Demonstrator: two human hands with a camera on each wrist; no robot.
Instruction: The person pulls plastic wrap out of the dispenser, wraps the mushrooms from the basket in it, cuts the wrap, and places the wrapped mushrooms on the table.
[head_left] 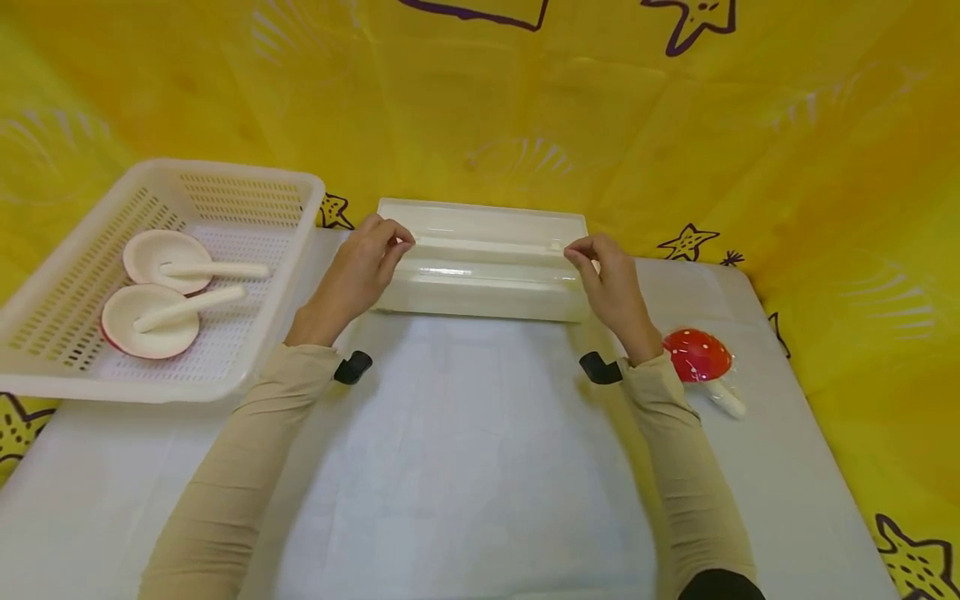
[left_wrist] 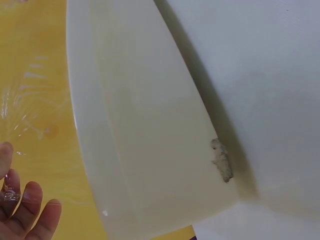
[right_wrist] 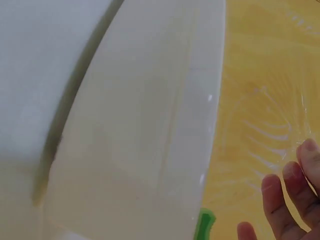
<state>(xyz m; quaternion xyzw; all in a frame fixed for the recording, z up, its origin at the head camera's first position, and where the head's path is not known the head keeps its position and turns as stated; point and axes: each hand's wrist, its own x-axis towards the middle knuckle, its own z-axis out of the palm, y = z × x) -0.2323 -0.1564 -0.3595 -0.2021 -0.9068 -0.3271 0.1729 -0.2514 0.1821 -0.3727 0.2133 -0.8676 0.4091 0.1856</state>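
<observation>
A long cream cling film dispenser lies across the far side of the table. At its left end my left hand pinches the edge of clear cling film between thumb and fingertips. My right hand pinches the film at the right end in the same way. Both wrist views show the film stretched thin and wrinkled, with its creases running toward the right fingers in the right wrist view. In the head view the film itself hardly shows. The dispenser's front corner is chipped in the left wrist view.
On the left stands a white slotted basket with two ladles, one upper ladle and one lower ladle, bowls up. A red spotted ladle, wrapped in clear film, lies bowl down beside my right forearm. Behind hangs a yellow patterned cloth.
</observation>
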